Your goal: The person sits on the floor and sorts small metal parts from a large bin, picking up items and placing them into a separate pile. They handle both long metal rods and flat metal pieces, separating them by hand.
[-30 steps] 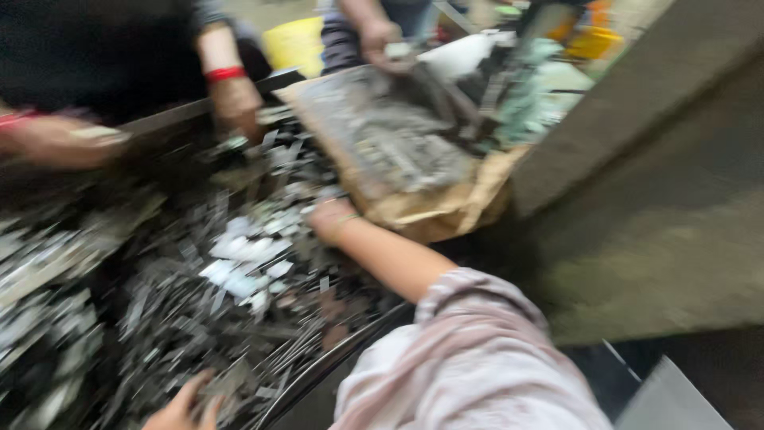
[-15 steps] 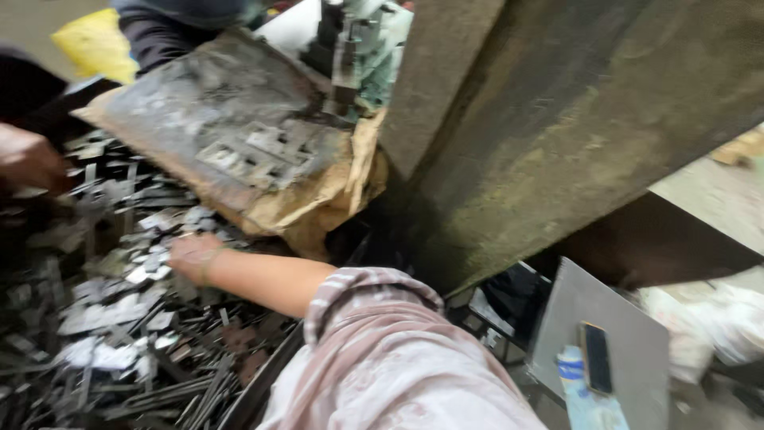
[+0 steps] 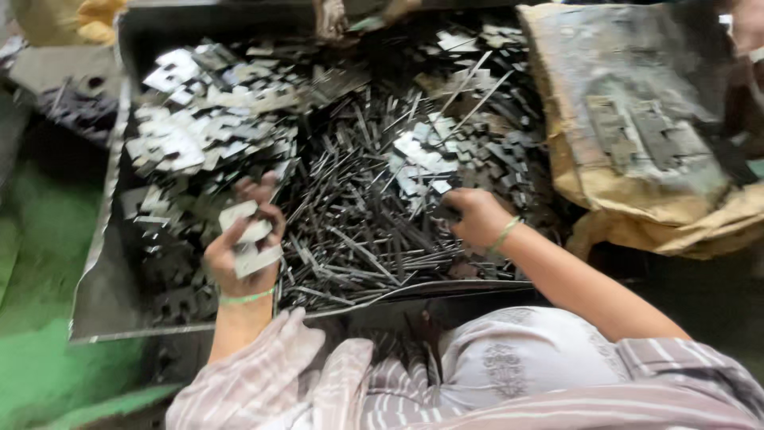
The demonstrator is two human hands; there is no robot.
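Flat metal plates (image 3: 251, 239) sit gripped in left hand (image 3: 243, 251); right hand (image 3: 473, 215) fingers curl into tray (image 3: 99, 271) scrap.

Pink-and-white striped sleeves pushed up forearms; thin green band on each wrist, hands (image 3: 243, 253) bare

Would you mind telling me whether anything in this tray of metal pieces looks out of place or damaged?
Nothing looks damaged. The metal tray holds a loose, tangled heap of flat stamped plates and thin strips. The left hand grips a few plates; the right hand rests in the heap. The worn brown sack is frayed.
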